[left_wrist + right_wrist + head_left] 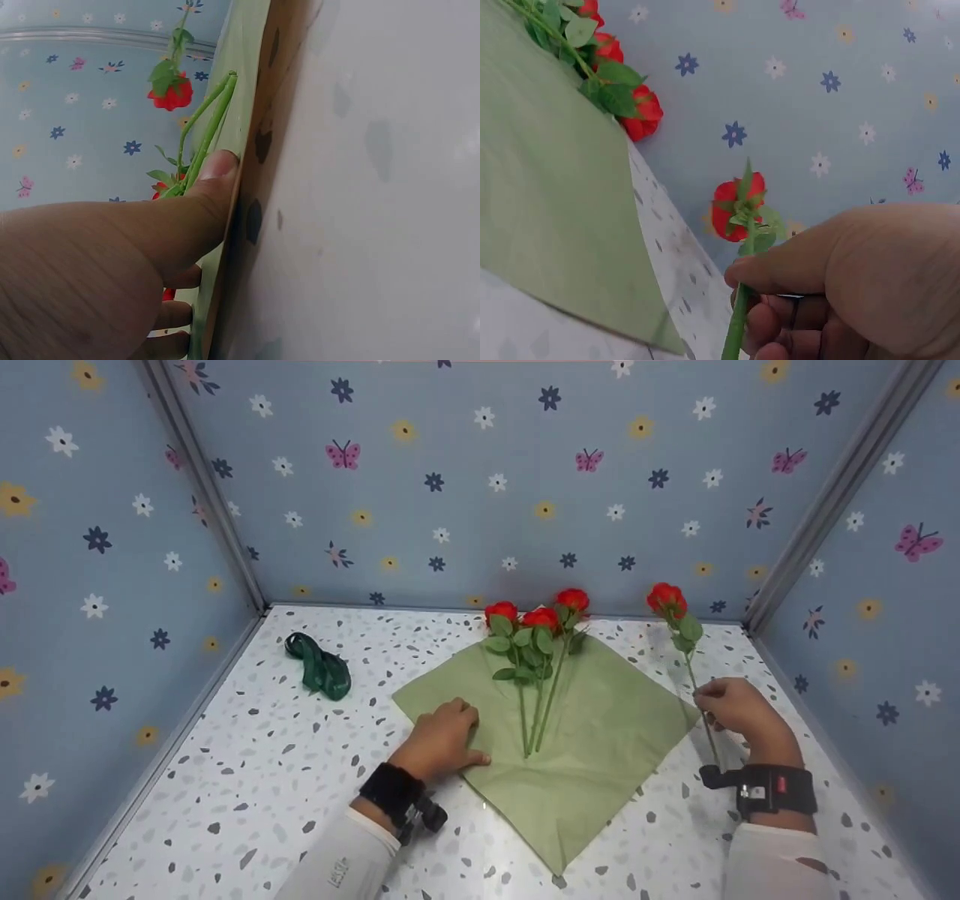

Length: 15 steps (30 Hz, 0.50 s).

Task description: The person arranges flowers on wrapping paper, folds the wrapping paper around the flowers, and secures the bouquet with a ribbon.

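"Where's the single rose (688, 628)?"
"Green sheet's (615, 712) three o'clock, stem (736, 326) pinched in the right hand (739, 709)."
"Left hand (442, 739)?"
"Rests loosely on the sheet, nine o'clock; sleeve lettering (337, 872) unclear."

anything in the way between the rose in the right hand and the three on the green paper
Nothing visible stands between the rose in the right hand and the three roses. The left hand rests at the green paper's left edge, on their other side.
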{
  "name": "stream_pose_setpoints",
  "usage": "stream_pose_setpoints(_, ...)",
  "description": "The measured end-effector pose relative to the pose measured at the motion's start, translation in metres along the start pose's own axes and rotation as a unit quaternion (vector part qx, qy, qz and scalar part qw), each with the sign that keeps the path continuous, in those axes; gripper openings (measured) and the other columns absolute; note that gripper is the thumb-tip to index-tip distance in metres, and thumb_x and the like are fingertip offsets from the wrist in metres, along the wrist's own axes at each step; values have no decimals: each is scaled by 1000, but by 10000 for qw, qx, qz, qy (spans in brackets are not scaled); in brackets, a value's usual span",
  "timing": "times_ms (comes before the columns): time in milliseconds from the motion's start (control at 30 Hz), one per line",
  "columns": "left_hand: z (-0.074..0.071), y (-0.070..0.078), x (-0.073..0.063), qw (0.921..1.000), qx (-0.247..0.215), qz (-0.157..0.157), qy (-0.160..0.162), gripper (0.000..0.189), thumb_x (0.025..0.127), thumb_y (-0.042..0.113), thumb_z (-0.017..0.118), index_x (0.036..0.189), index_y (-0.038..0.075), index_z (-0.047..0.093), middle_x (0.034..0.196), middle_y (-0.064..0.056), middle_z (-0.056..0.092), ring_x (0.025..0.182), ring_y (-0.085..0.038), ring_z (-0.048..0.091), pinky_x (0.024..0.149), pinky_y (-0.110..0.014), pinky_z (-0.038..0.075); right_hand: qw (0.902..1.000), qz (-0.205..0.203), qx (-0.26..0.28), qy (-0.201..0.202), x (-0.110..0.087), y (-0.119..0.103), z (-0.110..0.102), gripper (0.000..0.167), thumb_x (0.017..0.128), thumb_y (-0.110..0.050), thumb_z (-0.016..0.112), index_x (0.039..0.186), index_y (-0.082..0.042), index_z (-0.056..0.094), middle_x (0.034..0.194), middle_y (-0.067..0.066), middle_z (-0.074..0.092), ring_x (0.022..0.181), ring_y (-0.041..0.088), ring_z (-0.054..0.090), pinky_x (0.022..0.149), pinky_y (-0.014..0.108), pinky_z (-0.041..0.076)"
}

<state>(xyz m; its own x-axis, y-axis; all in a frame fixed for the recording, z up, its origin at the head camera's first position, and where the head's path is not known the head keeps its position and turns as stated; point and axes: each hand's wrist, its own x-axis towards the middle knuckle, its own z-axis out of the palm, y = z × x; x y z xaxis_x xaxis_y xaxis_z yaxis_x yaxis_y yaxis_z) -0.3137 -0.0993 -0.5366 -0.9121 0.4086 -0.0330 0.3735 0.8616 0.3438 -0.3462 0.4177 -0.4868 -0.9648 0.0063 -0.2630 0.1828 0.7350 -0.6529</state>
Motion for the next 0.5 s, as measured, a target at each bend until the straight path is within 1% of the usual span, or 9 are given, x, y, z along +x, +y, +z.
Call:
stream_pose_setpoints(33, 0, 0, 0, 10000, 1, 20, 11, 70, 93, 59, 91, 136, 8, 70, 150, -17, 65, 139, -41, 64, 113, -66, 56, 9997, -103, 213, 45, 1, -9, 6, 49, 117, -24, 60, 149, 12, 60, 116, 19, 73, 94, 19, 70, 81, 34, 63)
stream_pose_setpoints(133, -2, 0, 0, 10000, -9, 35, 29, 70, 92, 58, 92, 135, 8, 70, 150, -17, 65, 140, -41, 64, 112, -66, 57, 9959, -405, 808, 23, 2, -41, 31, 44, 115, -19, 65, 146, 12, 62, 116, 16, 74, 93, 16, 71, 83, 31, 67)
stream_pose_setpoints(233, -2, -1, 1, 10000, 2, 57, 27, 71, 92, 58, 92, 135, 7, 70, 151, -17, 64, 141, -41, 63, 112, -65, 57, 9908, -667, 1170, -119, 4, -72, 63, 39, 112, -16, 68, 141, 11, 65, 115, 18, 76, 89, 15, 74, 81, 31, 69)
stream_pose_setpoints(267, -2, 0, 2, 10000, 2, 65, 29, 70, 92, 58, 92, 135, 7, 70, 150, -17, 65, 141, -41, 63, 112, -65, 57, 9897, -726, 1224, -182, 5, -81, 74, 38, 112, -15, 69, 140, 11, 65, 116, 20, 76, 87, 16, 74, 81, 31, 69)
stream_pose_setpoints(333, -1, -1, 3, 9999, 0, 97, 36, 68, 92, 59, 92, 132, 8, 70, 148, -17, 65, 138, -41, 64, 110, -65, 58, 9874, -861, 1289, -326, 9, -98, 95, 33, 111, -12, 69, 134, 11, 67, 111, 20, 77, 82, 16, 75, 77, 31, 69)
stream_pose_setpoints(433, 0, -1, 3, 9999, 9, 112, 39, 66, 91, 58, 93, 128, 8, 70, 145, -17, 66, 134, -39, 66, 108, -64, 59, 9842, -1041, 1296, -613, 14, -121, 123, 26, 110, -10, 69, 127, 10, 69, 100, 18, 77, 74, 16, 74, 72, 31, 69)
stream_pose_setpoints(500, 0, 0, 3, 10000, 13, 92, 30, 65, 91, 58, 93, 127, 8, 70, 144, -17, 66, 134, -39, 66, 108, -63, 59, 9825, -1079, 1314, -761, 18, -137, 137, 20, 110, -9, 69, 121, 8, 70, 95, 13, 75, 72, 16, 73, 71, 31, 69)
